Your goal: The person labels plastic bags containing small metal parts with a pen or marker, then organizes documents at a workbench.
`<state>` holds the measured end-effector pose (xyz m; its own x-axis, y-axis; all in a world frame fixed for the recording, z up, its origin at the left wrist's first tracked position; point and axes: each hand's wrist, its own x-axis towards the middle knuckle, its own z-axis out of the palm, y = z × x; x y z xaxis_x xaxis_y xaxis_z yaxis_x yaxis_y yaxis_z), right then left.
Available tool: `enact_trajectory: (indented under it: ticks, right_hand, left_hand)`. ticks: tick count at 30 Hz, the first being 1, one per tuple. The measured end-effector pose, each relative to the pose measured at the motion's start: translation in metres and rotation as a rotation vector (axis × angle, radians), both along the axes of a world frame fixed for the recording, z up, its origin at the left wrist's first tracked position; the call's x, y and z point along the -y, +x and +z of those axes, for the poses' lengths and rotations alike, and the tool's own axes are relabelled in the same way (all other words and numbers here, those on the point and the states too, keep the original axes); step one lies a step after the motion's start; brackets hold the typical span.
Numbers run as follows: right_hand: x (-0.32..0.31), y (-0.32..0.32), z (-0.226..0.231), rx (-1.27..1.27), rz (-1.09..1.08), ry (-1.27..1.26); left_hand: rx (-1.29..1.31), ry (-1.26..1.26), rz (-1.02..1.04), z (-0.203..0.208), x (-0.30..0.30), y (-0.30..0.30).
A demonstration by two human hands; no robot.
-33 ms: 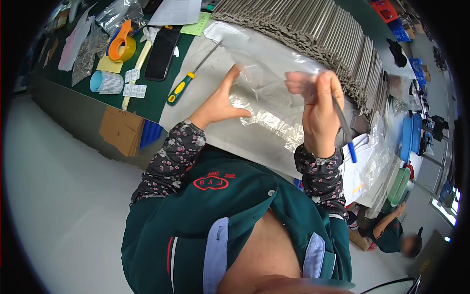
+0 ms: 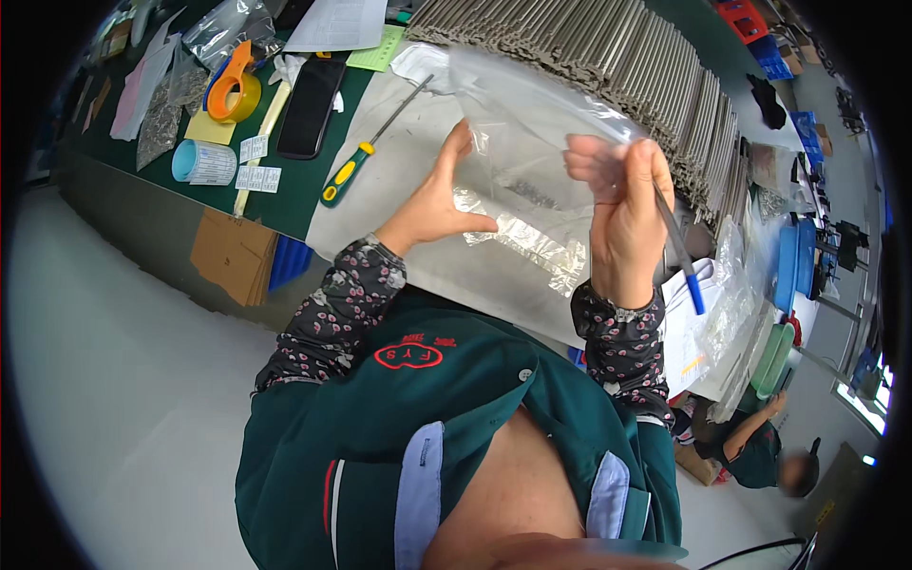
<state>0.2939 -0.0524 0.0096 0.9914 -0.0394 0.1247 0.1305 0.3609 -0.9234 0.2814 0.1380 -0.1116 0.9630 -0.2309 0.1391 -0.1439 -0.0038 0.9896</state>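
A clear plastic bag (image 2: pixel 518 123) is spread above the pale work sheet, with a small cluster of grey pieces (image 2: pixel 532 195) visible through it. My right hand (image 2: pixel 627 204) pinches the bag's upper right edge, some fingers behind the film. A pen with a blue end (image 2: pixel 686 261) also sticks out of this hand, pointing down to the right. On the bag's left side, my left hand (image 2: pixel 432 199) has its thumb and fingers wide apart; whether its fingertips touch the film I cannot tell. Below the bag, a shiny crinkled strip of film (image 2: pixel 537 245) stretches between the hands.
A green-and-yellow screwdriver (image 2: pixel 350 174) lies left of my left hand. Further left are a black phone (image 2: pixel 312 109), an orange tape dispenser (image 2: pixel 233 90) and a label roll (image 2: pixel 206 162). Stacked metal rods (image 2: pixel 608 57) line the far side. Another person (image 2: pixel 760 446) sits at lower right.
The bag has spread out more, and the grey pieces show more clearly through it. My right hand and the pen have shifted slightly right; my left hand moved slightly right.
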Motion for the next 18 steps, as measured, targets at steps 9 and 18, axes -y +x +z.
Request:
enact_trajectory:
  ticks: [9,18]
  right_hand:
    - [0.057,0.002,-0.019,-0.085,-0.224,0.313]
    - [0.032,-0.01,-0.015,0.105,-0.261,-0.109]
  left_hand:
    - [0.058,0.022,-0.008,0.029,0.016,0.016]
    - [-0.122,-0.222,-0.107,0.036,-0.01,0.018]
